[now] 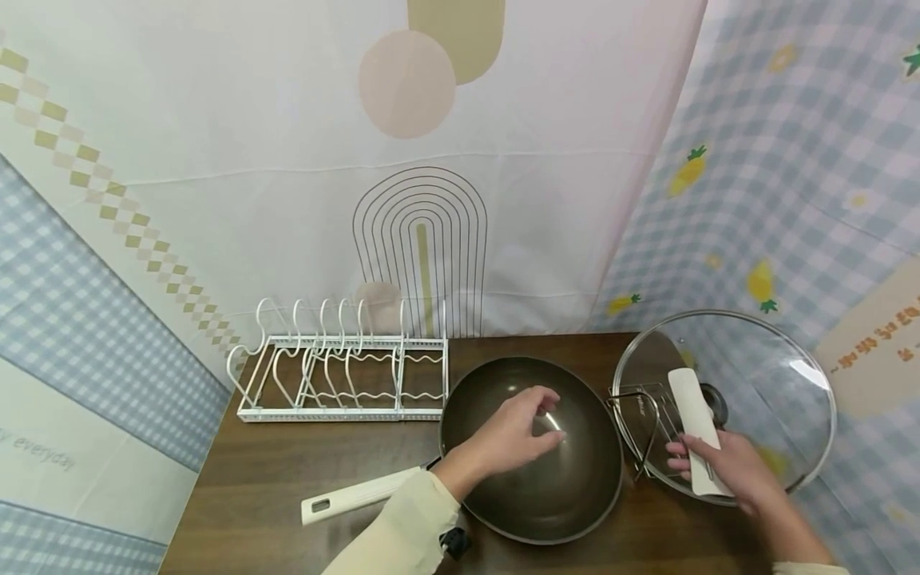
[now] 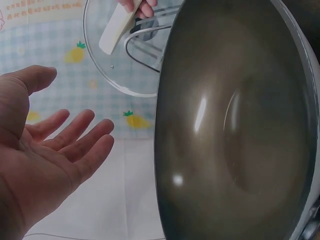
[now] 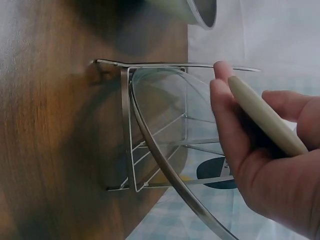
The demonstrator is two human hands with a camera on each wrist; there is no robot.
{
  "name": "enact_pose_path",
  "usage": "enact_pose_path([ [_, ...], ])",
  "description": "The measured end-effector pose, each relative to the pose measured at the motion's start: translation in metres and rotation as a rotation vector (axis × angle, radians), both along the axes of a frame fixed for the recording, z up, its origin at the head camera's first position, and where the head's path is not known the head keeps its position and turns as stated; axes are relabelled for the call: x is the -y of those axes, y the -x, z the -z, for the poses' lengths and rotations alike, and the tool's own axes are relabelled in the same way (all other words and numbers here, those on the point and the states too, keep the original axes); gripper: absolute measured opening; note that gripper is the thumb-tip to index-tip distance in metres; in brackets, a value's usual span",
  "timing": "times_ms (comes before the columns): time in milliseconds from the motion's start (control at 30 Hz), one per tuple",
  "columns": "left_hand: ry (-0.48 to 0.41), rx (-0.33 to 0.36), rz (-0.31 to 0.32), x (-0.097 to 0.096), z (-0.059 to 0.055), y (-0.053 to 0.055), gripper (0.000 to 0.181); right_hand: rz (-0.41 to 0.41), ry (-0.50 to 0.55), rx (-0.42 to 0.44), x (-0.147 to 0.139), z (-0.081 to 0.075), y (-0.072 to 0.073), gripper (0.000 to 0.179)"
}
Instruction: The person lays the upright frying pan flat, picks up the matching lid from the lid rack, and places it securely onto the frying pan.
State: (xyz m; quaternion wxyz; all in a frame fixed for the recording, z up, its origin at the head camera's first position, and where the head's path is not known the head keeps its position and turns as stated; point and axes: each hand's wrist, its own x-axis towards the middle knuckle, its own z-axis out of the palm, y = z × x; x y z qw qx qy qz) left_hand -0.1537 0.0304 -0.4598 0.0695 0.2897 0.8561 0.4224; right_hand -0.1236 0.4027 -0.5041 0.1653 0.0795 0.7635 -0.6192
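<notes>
A large clear glass lid point(image 1: 779, 383) with a metal rim leans upright in a small wire stand point(image 3: 126, 115) at the right. My right hand point(image 1: 733, 467) grips the lid's long cream handle point(image 3: 270, 120), thumb on one side and fingers curled behind the other. A dark round mount under the handle shows through the wires. In front of me lies a dark wok point(image 1: 546, 499), its inside facing up. My left hand point(image 1: 513, 431) hovers over the wok with fingers loosely bent and spread, holding nothing.
The wok's cream handle point(image 1: 366, 493) points left toward the near side. Left of the wok, a white metal rack point(image 1: 323, 415) with several curved dividers stands against the cloth-covered back wall. A checked cloth point(image 1: 740, 184) hangs behind the lid. Everything stands on a brown wooden table point(image 1: 244, 487).
</notes>
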Motion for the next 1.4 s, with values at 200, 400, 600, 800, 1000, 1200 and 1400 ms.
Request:
enact_pose_path([
  [200, 0.005, 0.027, -0.006, -0.006, 0.003, 0.0, 0.048, 0.007, -0.051, -0.029, 0.002, 0.002, -0.004, 0.023],
  [400, 0.004, 0.043, -0.014, -0.017, 0.007, 0.004, 0.049, 0.043, -0.192, -0.033, 0.009, -0.003, -0.004, 0.031],
  [600, -0.006, 0.024, 0.017, -0.038, 0.007, 0.011, 0.051, 0.06, -0.229, -0.022, 0.01, -0.006, -0.004, 0.032],
  [800, 0.024, 0.019, 0.02, -0.061, 0.006, 0.013, 0.055, 0.072, -0.239, -0.006, 0.011, -0.004, -0.005, 0.033],
  [1000, 0.054, -0.008, 0.005, -0.082, 0.009, 0.016, 0.059, 0.074, -0.255, -0.003, 0.011, -0.002, -0.006, 0.037],
  [1200, 0.038, 0.041, -0.024, -0.098, 0.014, 0.018, 0.063, 0.076, -0.253, 0.007, 0.013, -0.001, -0.006, 0.037],
  [1400, -0.035, 0.031, -0.091, -0.115, 0.016, 0.024, 0.062, 0.092, -0.258, -0.007, 0.013, -0.002, -0.005, 0.036],
])
